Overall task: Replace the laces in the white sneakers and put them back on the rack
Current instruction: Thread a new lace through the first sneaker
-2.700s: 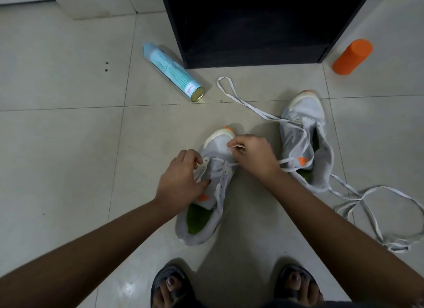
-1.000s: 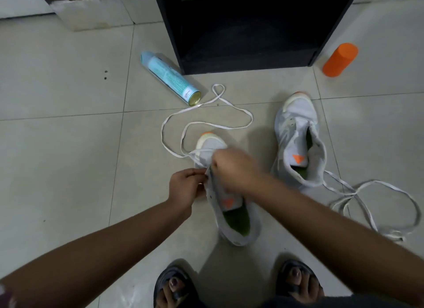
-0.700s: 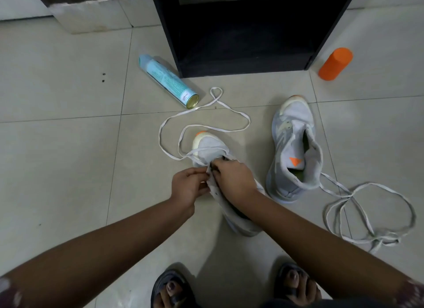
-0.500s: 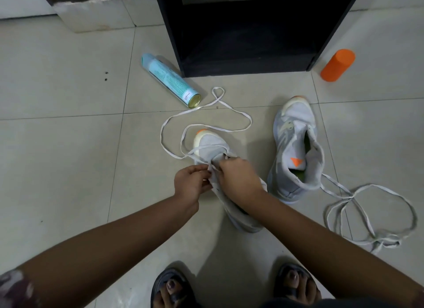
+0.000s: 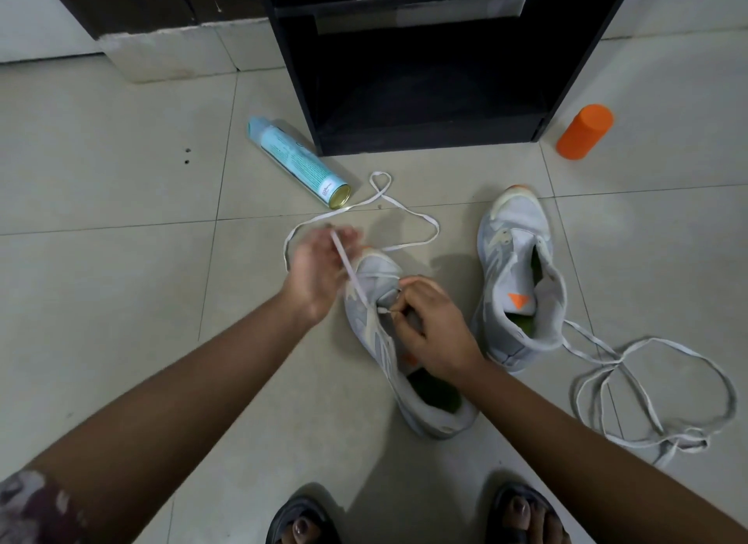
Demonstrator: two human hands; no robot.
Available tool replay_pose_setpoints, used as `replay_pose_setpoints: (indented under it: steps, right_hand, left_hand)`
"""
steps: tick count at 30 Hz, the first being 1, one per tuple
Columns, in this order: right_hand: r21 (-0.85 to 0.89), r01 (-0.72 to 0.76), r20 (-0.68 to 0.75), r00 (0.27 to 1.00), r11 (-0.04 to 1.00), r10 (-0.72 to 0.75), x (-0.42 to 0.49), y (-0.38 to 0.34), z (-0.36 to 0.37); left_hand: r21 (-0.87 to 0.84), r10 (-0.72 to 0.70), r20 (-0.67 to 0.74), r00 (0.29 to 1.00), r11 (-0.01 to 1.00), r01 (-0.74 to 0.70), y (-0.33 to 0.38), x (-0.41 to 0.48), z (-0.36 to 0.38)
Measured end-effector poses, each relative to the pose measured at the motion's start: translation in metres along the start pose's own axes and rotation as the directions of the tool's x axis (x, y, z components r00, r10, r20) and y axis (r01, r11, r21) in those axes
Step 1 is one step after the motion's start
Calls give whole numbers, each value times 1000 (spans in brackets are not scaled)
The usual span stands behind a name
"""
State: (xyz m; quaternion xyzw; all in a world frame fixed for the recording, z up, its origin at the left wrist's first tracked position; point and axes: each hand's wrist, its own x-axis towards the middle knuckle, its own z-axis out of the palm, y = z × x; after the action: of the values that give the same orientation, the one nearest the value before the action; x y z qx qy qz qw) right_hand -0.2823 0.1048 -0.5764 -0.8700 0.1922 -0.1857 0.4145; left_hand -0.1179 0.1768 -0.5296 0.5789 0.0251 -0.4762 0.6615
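While lace point(image 5: 409, 215) is held up by left hand point(image 5: 319, 268), blurred, fingers apparently curled round it, its tip is pinched by right hand point(image 5: 429, 329) at centre-frame sneaker point(image 5: 376, 272); lacing barely begun; second sneaker point(image 5: 518, 260), right of centre, unlaced; rack point(image 5: 425, 78), top centre, unfilled.

Person: bare forearms point(image 5: 182, 381); dark maroon sleeve point(image 5: 28, 507), pale floral print, on left upper arm; black open-toe sandals point(image 5: 279, 521); dark-painted toenails point(image 5: 301, 528).
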Motion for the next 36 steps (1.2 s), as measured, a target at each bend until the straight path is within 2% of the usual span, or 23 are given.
replay_pose_setpoints:
  steps: [2, 3, 4, 6, 7, 8, 10, 12, 13, 14, 15, 17, 19, 21, 23, 25, 28, 31, 34, 35, 36]
  right_hand:
    - [32, 5, -20, 1000, 999, -5, 1, -3, 1]
    - [48, 2, -36, 999, 999, 0, 2, -3, 1]
    - [57, -7, -48, 999, 998, 9, 3, -2, 1]
    - [58, -17, -51, 999, 998, 20, 5, -2, 2]
    - [56, -20, -45, 999, 998, 23, 5, -1, 3]
    - [60, -24, -40, 999, 998, 26, 4, -1, 4]
    - [104, -48, -52, 997, 993, 54, 2, 2, 4]
    - [219, -90, -67, 992, 972, 107, 2, 5, 2]
    - [294, -109, -53, 990, 950, 130, 3, 7, 0]
    - [363, -122, -28, 990, 924, 142, 4, 8, -2]
    - [427, -130, -4, 989, 895, 146, 6, 8, -2]
    - [553, -164, 28, 984, 817, 179, 9, 6, -1]
    - [625, -210, 17, 967, 752, 256, 12, 1, 1]
    - [711, -271, 2, 924, 649, 383, 18, -9, -5]
    - [841, -295, 29, 862, 454, 505, 24, -26, -19]
    - [898, -322, 85, 796, 300, 599, 29, -43, -43]
    - [869, -445, 220, 737, 215, 639, 28, -51, -93]
    - [740, -632, 412, 696, 230, 588, 14, -40, -152]
    - [557, -770, 484, 605, 310, 633, -13, -25, -180]
    - [420, -816, 467, 570, 397, 676, -22, -22, -179]
    - [188, -824, 437, 557, 534, 706, -29, -22, -174]
  left_hand:
    - [-36, 240, 28, 970, 970, -239, 28, 9, 0]
    - [24, 344, -25, 939, 939, -343, 32, 12, -2]
    - [136, 410, -108, 906, 909, -395, 26, 14, -5]
    - [351, 489, -281, 826, 853, -386, -12, 7, -21]
    - [482, 524, -251, 814, 797, -364, -37, 2, -35]
    - [624, 556, -99, 826, 681, -383, -60, -6, -46]
    - [799, 482, 318, 816, 328, -505, -89, -17, -64]
    - [762, 376, 601, 705, -6, -647, -86, -15, -73]
    - [706, 330, 693, 641, -133, -695, -79, -13, -73]
    - [661, 268, 747, 608, -204, -722, -74, -9, -74]
    - [633, 216, 774, 596, -218, -743, -70, -5, -74]
    - [628, 153, 778, 609, -175, -758, -67, -1, -73]
    - [629, 125, 776, 618, -222, -745, -67, 4, -73]
    - [633, 84, 763, 641, -303, -713, -67, 9, -75]
    - [656, 72, 732, 678, -343, -672, -66, 12, -80]
    - [664, 82, 721, 688, -369, -651, -66, 13, -86]
    - [688, 89, 686, 722, -402, -604, -68, 14, -87]
    - [674, 89, 685, 723, -455, -582, -68, 13, -87]
    - [708, 132, 653, 746, -455, -539, -64, 13, -88]
    - [721, 150, 645, 749, -445, -531, -64, 13, -86]
    - [735, 170, 637, 751, -428, -526, -65, 14, -84]
